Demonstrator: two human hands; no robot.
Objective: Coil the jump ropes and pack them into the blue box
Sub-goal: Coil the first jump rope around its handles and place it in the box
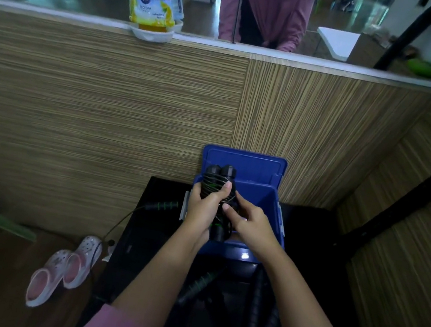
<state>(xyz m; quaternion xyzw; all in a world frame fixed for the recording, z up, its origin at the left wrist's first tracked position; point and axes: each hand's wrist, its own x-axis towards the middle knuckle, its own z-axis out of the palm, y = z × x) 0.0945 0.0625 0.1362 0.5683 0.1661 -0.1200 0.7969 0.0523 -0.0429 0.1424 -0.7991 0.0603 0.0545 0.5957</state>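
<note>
Both hands, left [202,204] and right [248,222], grip one coiled black jump rope [218,189] over my open blue plastic box [273,202]; black surface [157,228] abuts wood-grain wall [102,114].

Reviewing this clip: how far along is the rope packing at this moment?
Done: one jump rope is coiled, its cord wound round the paired handles. In hand: the left hand grips that coiled rope and the right hand touches it, over the open blue box, which looks empty where visible. Left: a loose handle lies left of the box, with more handles nearer the person, uncoiled.
</note>
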